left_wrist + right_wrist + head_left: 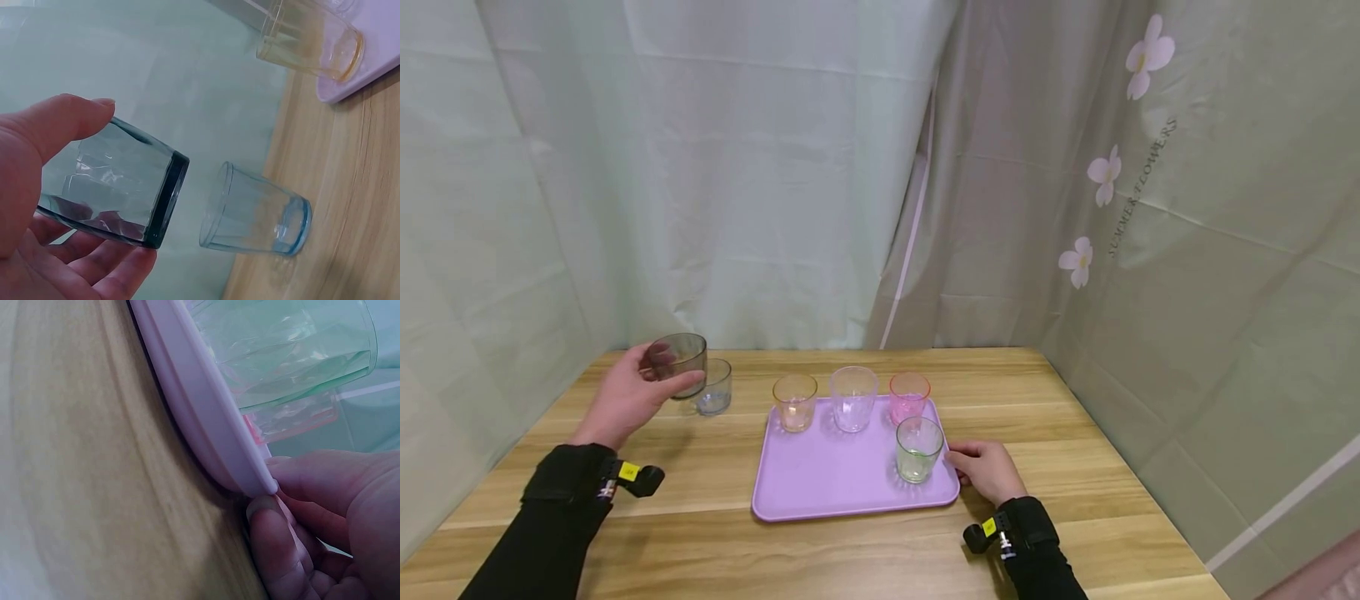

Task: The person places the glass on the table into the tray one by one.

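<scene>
Glass gripped by left hand partly hides bluish tumbler; right hand apparently pinches tray.

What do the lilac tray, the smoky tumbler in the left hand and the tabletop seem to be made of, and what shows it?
Lilac tray: probably plastic, smooth and satin; even colour and a rounded, moulded-looking rim.
Smoky tumbler: glossy, transparent glass or clear plastic; the left hand shows through its wall.
Tabletop: wood or wood-look laminate, low sheen; grain streaks fit either.

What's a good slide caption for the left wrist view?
Left hand holds a smoky glass near a bluish glass on a wooden table.
</scene>
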A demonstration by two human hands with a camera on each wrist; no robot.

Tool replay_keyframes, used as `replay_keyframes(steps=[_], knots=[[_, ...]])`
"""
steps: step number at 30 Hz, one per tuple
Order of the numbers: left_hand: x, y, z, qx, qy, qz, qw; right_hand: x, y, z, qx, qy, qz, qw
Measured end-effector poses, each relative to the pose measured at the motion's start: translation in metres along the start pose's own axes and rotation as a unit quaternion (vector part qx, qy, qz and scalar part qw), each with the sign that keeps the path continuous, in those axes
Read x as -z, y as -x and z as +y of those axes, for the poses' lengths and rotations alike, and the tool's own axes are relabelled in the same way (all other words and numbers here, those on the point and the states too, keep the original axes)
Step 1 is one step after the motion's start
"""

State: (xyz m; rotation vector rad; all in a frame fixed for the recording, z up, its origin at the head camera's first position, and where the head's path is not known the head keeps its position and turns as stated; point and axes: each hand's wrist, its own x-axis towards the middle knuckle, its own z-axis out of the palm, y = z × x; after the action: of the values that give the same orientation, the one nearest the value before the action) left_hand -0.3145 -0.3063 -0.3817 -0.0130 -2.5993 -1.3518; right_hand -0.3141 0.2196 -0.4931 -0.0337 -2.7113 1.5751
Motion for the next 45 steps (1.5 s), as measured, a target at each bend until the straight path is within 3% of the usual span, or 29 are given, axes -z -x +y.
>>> replay_keyframes(steps=[26, 45], knots=[[-0.011, -0.001, 0.028, 0.005, 0.018, -0.042, 0.9989, 0.002, 0.003, -0.007, -0.01, 0.01, -0.002, 1.0], [-0.022, 0.002, 0.04, -0.015, 0.024, -0.067, 0.9973, 0.002, 0.006, -0.008, -0.008, 0.011, 0.001, 1.0]])
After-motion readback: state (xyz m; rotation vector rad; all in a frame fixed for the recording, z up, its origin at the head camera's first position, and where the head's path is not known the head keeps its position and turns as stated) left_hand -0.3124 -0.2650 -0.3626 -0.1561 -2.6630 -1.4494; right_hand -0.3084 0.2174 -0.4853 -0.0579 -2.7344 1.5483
